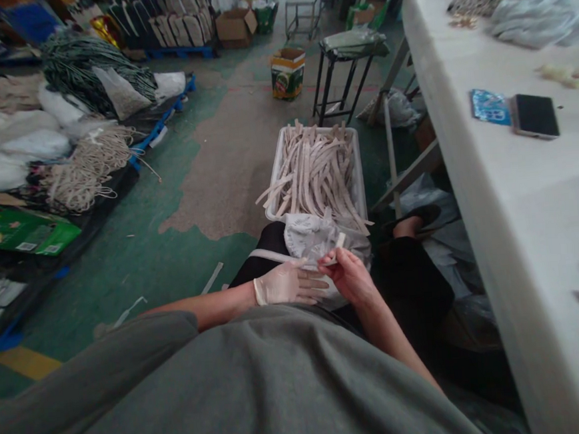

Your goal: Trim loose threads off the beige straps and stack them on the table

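A pale fabric strap (pixel 271 254) runs over my dark trouser leg to my hands. My left hand (pixel 287 284), in a thin whitish glove, has its thumb against the strap and its fingers stretched toward the right hand. Bare and closed, my right hand (pixel 353 275) pinches the strap near its end, and a short piece sticks up above the fingers. Beneath the hands lies a whitish plastic bag (pixel 311 232) on my lap. Just beyond it, a white plastic crate (pixel 359 171) holds a heap of similar pale straps (pixel 315 165).
On my right stands a long white table (pixel 510 213) bearing a phone (pixel 535 116), a blue packet (pixel 490 106) and metal pieces. A black stool (pixel 342 82) and a yellow-green carton (pixel 288 73) stand ahead. To the left, a pallet (pixel 161 117) carries cords and bags.
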A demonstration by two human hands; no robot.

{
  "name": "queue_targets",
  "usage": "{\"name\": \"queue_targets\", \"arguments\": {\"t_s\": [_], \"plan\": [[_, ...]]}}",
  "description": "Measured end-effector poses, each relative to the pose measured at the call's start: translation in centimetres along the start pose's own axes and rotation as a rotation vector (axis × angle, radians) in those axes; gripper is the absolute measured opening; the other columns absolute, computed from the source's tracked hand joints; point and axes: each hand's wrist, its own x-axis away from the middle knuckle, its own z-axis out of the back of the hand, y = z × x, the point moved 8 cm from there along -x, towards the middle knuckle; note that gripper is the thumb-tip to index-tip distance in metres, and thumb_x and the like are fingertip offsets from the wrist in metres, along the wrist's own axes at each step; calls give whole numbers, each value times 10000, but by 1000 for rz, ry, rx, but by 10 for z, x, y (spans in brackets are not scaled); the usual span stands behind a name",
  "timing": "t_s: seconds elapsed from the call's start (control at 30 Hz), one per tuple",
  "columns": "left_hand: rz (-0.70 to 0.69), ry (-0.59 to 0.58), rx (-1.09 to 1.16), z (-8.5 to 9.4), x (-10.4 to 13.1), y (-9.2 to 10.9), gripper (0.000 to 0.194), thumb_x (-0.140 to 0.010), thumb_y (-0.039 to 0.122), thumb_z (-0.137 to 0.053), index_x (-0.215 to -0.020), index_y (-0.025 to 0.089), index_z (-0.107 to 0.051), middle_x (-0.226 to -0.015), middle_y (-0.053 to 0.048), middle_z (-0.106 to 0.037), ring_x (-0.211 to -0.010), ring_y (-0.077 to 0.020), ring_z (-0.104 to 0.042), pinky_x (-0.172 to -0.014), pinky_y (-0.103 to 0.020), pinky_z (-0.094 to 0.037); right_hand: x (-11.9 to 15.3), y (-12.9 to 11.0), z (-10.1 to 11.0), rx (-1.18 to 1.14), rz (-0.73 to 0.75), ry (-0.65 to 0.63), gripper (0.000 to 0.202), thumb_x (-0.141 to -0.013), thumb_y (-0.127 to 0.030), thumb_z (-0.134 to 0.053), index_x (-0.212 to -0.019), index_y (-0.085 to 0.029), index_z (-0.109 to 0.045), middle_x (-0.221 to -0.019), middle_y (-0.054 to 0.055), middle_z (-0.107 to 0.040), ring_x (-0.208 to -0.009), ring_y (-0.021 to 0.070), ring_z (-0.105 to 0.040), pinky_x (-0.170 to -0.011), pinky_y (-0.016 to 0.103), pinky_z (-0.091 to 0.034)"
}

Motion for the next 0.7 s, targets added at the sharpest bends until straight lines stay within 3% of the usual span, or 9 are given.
{"name": "queue_targets", "arguments": {"t_s": [0.07,0.13,0.2,0.27,0.37,0.47,0.57,0.63,0.7], "plan": [[-157,127,170,21,10,21,491,-933,543,-538,-1181,125,-607,-1193,-170,-685,-1073,-287,-679,-912,-420,-523,19,-20,26,4,77,58,491,-655,-697,-764,-720,-249,-573,-650,5,-569,-692,214,-624,-636,354,-554],[-369,342,346,53,25,48,464,-948,537,-530,-1197,147,-555,-1141,-140,-692,-1017,-245,-699,-885,-389,-546,46,-35,53,14,138,70,470,-693,-672,-753,-667,-245,-559,-615,0,-518,-634,203,-594,-559,331,-519],[-561,512,471,78,42,77,383,-982,478,-503,-1199,163,-523,-1048,-100,-699,-914,-198,-717,-828,-341,-566,74,-38,74,37,152,31,449,-767,-625,-717,-610,-234,-562,-586,4,-488,-572,187,-554,-525,322,-482],[-712,567,526,84,51,107,284,-1027,388,-424,-1172,167,-528,-945,-67,-697,-819,-162,-716,-768,-299,-571,97,-30,86,73,119,-9,428,-835,-580,-666,-604,-226,-598,-572,11,-496,-550,183,-541,-530,327,-469],[-879,496,430,60,50,143,263,-1050,273,-345,-1087,162,-580,-819,-39,-686,-686,-116,-682,-623,-213,-524,111,-10,85,180,22,-36,416,-903,-561,-588,-676,-222,-668,-616,36,-590,-593,198,-580,-597,346,-492],[-844,302,85,8,28,150,229,-1019,261,-438,-1055,150,-634,-787,-46,-692,-617,-113,-644,-526,-191,-450,101,-10,63,402,30,-84,425,-902,-585,-588,-797,-203,-743,-936,115,-742,-899,270,-677,-837,406,-518],[-695,98,-316,-41,3,127,248,-953,333,-576,-1055,131,-678,-812,-84,-712,-648,-148,-653,-551,-214,-455,73,-41,41,503,209,-41,452,-879,-623,-599,-854,-199,-754,-1388,129,-617,-1289,323,-543,-1057,448,-423],[-590,3,-547,-61,-9,106,299,-909,391,-639,-1053,137,-701,-850,-105,-728,-682,-170,-666,-572,-227,-460,52,-65,35,426,315,28,477,-885,-655,-563,-873,-210,-736,-1496,95,-524,-1374,311,-470,-1080,451,-414],[-479,-55,-726,-72,-17,84,321,-887,423,-665,-1054,155,-721,-875,-115,-737,-708,-188,-674,-588,-242,-464,31,-84,33,285,367,69,494,-859,-686,-571,-871,-217,-723,-1499,88,-520,-1375,303,-478,-1065,439,-439]]}}
